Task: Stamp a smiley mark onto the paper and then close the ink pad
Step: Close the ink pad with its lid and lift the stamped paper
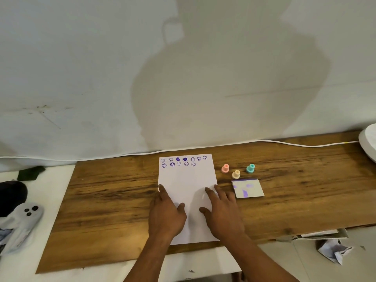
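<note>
A white paper sheet [188,180] lies on a wooden board [114,200], with two rows of purple smiley and heart marks along its far edge. My left hand [165,212] rests flat on the sheet's left side, fingers apart. My right hand [221,210] lies flat on its right side, fingers spread over the edge. Both hold nothing. To the right stand three small stamps: pink [225,168], beige [236,174] and teal [250,168]. In front of them sits the ink pad [247,188], a white box smeared with purple; its lid appears down.
A white cable [284,143] runs along the wall behind the board. A white round object [368,143] sits at the far right edge. Crumpled paper [333,251] lies at the lower right. At the left are a dark object [12,194] and a white device [26,218].
</note>
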`<action>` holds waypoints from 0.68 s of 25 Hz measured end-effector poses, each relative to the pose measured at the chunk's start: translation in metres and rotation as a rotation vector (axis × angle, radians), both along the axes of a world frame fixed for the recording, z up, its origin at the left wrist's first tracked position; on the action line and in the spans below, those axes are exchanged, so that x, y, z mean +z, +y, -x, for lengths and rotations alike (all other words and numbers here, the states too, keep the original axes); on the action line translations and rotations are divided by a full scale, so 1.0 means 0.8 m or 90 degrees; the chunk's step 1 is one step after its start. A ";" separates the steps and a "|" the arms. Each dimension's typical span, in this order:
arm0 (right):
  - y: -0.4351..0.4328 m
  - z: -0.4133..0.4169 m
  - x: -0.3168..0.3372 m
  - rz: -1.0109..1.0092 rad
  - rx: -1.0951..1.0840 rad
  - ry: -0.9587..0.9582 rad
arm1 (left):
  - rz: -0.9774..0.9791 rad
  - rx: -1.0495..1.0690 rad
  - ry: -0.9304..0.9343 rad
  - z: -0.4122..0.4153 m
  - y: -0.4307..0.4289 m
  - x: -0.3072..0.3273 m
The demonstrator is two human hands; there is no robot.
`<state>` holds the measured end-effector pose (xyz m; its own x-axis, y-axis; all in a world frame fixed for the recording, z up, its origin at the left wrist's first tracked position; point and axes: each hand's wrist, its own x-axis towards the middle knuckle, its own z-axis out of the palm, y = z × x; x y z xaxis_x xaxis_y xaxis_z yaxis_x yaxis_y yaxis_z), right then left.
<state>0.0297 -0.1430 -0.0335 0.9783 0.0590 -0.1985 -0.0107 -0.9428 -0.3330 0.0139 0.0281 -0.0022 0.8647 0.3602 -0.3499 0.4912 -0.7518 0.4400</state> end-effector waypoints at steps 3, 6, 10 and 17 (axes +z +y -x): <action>-0.001 0.001 0.003 0.000 0.003 0.007 | 0.051 0.032 -0.051 0.000 -0.006 0.004; -0.002 0.002 0.005 0.004 0.008 0.007 | 0.290 0.252 -0.117 -0.014 0.009 0.009; -0.004 -0.002 0.004 0.004 0.011 0.014 | 0.487 0.362 -0.067 -0.022 0.031 0.002; -0.001 -0.012 0.011 -0.106 -0.093 0.016 | 0.436 0.318 -0.162 -0.023 0.039 0.007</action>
